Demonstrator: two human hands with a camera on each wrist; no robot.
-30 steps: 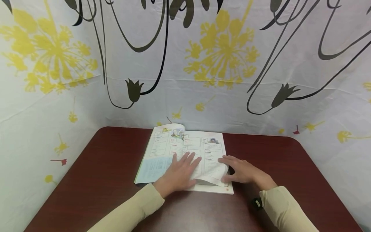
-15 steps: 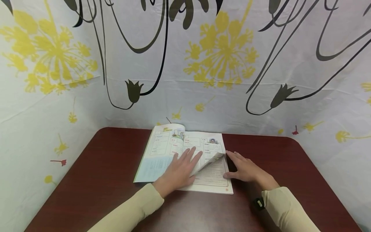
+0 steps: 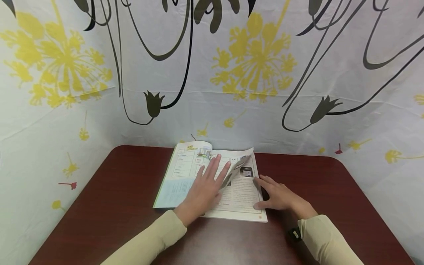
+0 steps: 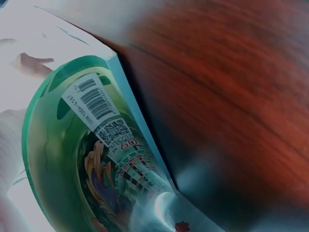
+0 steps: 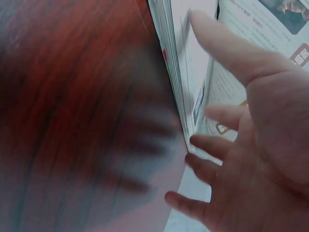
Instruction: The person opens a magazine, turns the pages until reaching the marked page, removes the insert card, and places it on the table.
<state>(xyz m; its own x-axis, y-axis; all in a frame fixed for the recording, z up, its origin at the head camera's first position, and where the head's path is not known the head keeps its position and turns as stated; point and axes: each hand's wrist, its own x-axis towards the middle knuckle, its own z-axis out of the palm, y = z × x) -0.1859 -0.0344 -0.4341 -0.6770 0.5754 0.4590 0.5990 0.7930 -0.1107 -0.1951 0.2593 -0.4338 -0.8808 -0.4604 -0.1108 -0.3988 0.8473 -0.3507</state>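
So there's an open book [image 3: 212, 180] lying flat on a dark red-brown surface [image 3: 99, 206], near the far edge, right up by a white cloth backdrop [image 3: 212, 73] with yellow flowers and black stems printed on it.

The left hand [image 3: 203, 189] is spread out flat, palm down, over the middle of the book around the spine. Fingers are straight and a bit fanned, pointing away from the person. It isn't gripping anything, just pressing on the paper. A single page [image 3: 239, 164] is standing up at an angle right beside the fingertips of that hand, curled over mid-turn, and its edge looks like it's touching or leaning on them, though I can't tell for sure.

The right hand [image 3: 276, 195] rests on the right-hand edge of the book, fingers loose and slightly spread, thumb near the bottom corner. In the right wrist view you can see the fingers [image 5: 212, 145] lying against the stacked page edges [image 5: 176, 87], open, not pinching anything.

The left wrist view is blurry, but it shows the book's back cover [image 4: 96, 159] with a barcode sticker. Both arms have beige sleeves [image 3: 149, 239].
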